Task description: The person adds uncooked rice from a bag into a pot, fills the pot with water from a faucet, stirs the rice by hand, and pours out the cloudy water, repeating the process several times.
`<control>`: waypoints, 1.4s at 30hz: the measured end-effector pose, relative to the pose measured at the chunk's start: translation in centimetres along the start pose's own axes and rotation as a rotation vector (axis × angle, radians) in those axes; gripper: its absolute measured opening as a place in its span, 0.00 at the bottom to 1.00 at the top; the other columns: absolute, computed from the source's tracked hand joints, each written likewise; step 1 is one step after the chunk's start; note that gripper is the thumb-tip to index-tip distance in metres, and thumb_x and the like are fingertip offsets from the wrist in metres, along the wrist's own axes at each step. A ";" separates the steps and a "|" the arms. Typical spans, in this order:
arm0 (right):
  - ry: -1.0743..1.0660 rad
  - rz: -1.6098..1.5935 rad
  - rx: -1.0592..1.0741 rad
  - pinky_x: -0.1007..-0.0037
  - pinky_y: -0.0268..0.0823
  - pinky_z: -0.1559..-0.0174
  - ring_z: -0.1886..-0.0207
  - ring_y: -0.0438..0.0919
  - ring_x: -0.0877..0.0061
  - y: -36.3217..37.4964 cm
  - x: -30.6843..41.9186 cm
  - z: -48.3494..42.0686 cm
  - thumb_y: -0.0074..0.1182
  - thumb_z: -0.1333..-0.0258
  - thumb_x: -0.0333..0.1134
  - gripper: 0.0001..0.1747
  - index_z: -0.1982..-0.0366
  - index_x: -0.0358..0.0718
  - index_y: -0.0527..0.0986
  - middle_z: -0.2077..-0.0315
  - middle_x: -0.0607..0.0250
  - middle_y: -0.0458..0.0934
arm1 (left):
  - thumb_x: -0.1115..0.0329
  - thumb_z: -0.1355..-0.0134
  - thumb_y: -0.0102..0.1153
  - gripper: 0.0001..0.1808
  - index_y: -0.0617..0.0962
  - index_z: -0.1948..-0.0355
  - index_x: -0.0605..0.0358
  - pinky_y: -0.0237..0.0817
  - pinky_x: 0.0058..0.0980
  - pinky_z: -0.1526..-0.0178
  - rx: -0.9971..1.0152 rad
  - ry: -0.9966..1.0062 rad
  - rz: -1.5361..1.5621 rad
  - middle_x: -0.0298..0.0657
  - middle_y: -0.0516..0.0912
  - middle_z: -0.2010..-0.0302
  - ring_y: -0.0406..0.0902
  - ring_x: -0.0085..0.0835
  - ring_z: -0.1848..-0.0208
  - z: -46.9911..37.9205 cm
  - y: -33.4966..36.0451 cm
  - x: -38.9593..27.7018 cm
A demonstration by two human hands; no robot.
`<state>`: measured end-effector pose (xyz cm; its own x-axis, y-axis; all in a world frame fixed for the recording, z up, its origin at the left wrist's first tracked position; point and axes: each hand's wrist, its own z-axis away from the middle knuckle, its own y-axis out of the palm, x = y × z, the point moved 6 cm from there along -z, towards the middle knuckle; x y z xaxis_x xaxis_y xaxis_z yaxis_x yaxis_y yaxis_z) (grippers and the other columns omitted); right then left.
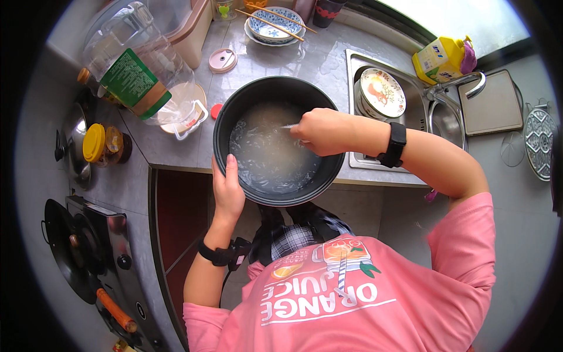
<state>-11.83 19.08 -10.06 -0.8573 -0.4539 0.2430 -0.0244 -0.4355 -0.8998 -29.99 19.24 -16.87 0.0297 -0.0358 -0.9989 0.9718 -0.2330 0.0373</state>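
A large dark inner pot (277,199), round and deep, stands tilted at the counter's front edge. Cloudy liquid (275,152) with pale grains or foam fills its lower part. My left hand (228,189) grips the pot's left wall, thumb over the rim. Over the pot's right side, my right hand (314,132) is closed around a thin, pale utensil (289,126), whose tip points left above the liquid. Most of that utensil is hidden by my fingers, so its kind cannot be told.
On the right is a steel sink (352,66) holding stacked bowls (382,93), beside a faucet (477,86). A large clear plastic jug (178,72) and a yellow-lidded jar (94,143) stand left. Behind are a patterned bowl (275,33) with chopsticks (268,22). A wok (66,251) sits on the stove (118,233).
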 end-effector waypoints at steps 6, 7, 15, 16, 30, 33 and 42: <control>-0.168 -0.372 0.017 0.60 0.66 0.71 0.74 0.74 0.53 1.5 3.1 2.2 0.53 0.56 0.28 0.06 0.77 0.32 0.71 0.82 0.49 0.73 | 0.64 0.34 0.37 0.18 0.65 0.48 0.67 0.56 0.27 0.46 -0.017 0.031 -0.011 0.47 0.71 0.52 0.67 0.33 0.51 0.2 -0.1 0.1; -0.193 -0.467 -0.006 0.60 0.66 0.71 0.74 0.74 0.53 1.8 3.6 2.0 0.52 0.55 0.28 0.05 0.76 0.32 0.71 0.81 0.49 0.74 | 0.64 0.34 0.37 0.18 0.65 0.49 0.67 0.56 0.27 0.46 -0.021 0.038 -0.014 0.47 0.71 0.52 0.68 0.34 0.51 0.2 -0.1 0.1; -0.181 -0.227 -0.181 0.60 0.67 0.72 0.75 0.75 0.55 0.9 4.5 -1.7 0.52 0.54 0.29 0.05 0.74 0.35 0.70 0.81 0.53 0.75 | 0.64 0.35 0.37 0.19 0.65 0.48 0.67 0.55 0.27 0.46 0.014 0.023 -0.043 0.48 0.71 0.52 0.67 0.35 0.51 0.4 0.7 -0.3; -0.136 -0.163 -0.168 0.61 0.68 0.72 0.75 0.76 0.56 0.8 3.7 -2.1 0.51 0.55 0.29 0.05 0.74 0.36 0.70 0.81 0.54 0.75 | 0.64 0.35 0.37 0.19 0.65 0.48 0.67 0.55 0.28 0.45 -0.001 0.016 -0.014 0.49 0.70 0.52 0.67 0.35 0.50 0.5 0.7 -0.4; -0.128 -0.508 -0.020 0.64 0.67 0.69 0.72 0.76 0.56 2.0 3.5 3.7 0.53 0.55 0.28 0.07 0.71 0.33 0.76 0.78 0.49 0.76 | 0.64 0.35 0.37 0.20 0.64 0.47 0.68 0.54 0.28 0.44 0.031 0.014 -0.055 0.50 0.69 0.49 0.66 0.37 0.48 0.9 0.8 -0.8; -0.208 -0.536 -0.193 0.63 0.67 0.69 0.72 0.75 0.56 2.4 4.3 1.9 0.53 0.54 0.28 0.09 0.67 0.33 0.74 0.79 0.49 0.76 | 0.64 0.35 0.37 0.20 0.64 0.46 0.68 0.54 0.29 0.44 0.037 0.008 -0.060 0.50 0.69 0.49 0.66 0.37 0.47 0.7 1.2 -0.3; 0.002 -0.119 -0.228 0.60 0.67 0.70 0.73 0.75 0.56 0.6 -1.8 -0.1 0.53 0.58 0.28 0.04 0.76 0.36 0.72 0.81 0.54 0.74 | 0.63 0.34 0.36 0.24 0.60 0.42 0.69 0.48 0.26 0.39 0.049 -0.071 0.000 0.46 0.65 0.44 0.61 0.33 0.42 0.4 2.6 0.0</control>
<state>-10.33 19.76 -11.08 -0.8426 -0.4079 0.3516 -0.2404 -0.2993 -0.9234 -27.56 18.28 -16.73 0.0117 -0.1043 -0.9945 0.9591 -0.2800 0.0406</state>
